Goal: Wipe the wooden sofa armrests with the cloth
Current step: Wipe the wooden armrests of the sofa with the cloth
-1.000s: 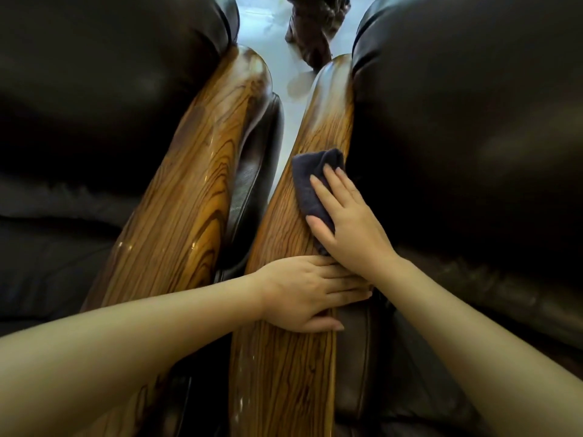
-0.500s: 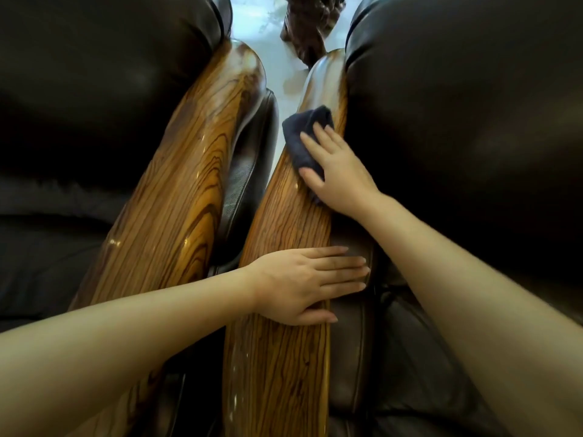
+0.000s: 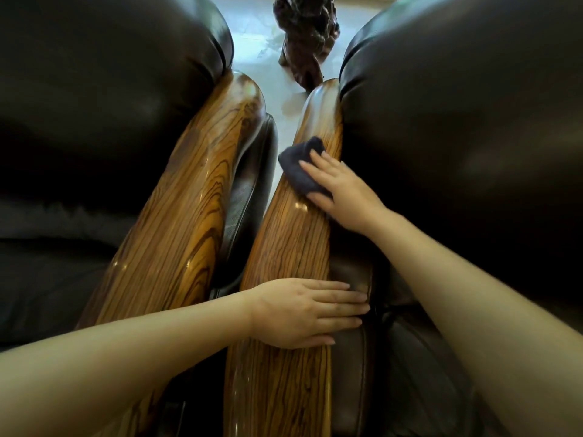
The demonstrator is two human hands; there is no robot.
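this looks like a home living room: two dark leather sofas (image 3: pixel 457 137) stand side by side, each with a glossy wooden armrest (image 3: pixel 284 263) of strong striped grain, the padded cushions shining softly. between them a strip of pale polished floor (image 3: pixel 252 45) reflects light, and on it, beyond the armrests, stands a dark carved piece of gnarled wood (image 3: pixel 303 33), the kind kept as an ornament

Cloth (image 3: pixel 301 167) on rt armrest (image 3: pixel 290 247), under rt hand (image 3: pixel 340 187).
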